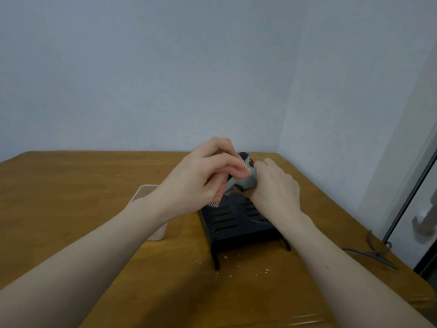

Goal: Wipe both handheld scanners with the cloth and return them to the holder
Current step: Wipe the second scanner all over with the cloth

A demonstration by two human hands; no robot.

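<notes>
Above the black holder (236, 223) — scanner (246, 178) in right hand's (275, 188) grip, left hand (201, 171) pinching cloth (238, 170)

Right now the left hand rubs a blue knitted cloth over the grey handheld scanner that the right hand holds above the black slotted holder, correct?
Not quite: the head view shows the knitted cloth is pink, not blue. The rest stands: left hand, grey handheld scanner, right hand, black slotted holder.

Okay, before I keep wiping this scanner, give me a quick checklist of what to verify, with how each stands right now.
1. Cloth in left hand, on the scanner: ok.
2. Right hand grips scanner: ok.
3. Scanner above holder: ok.
4. Holder slot free for return: cannot tell, hands hide it.
5. Second scanner's place: cannot tell, not visible.
6. Cable clear of the arms: ok.
</notes>
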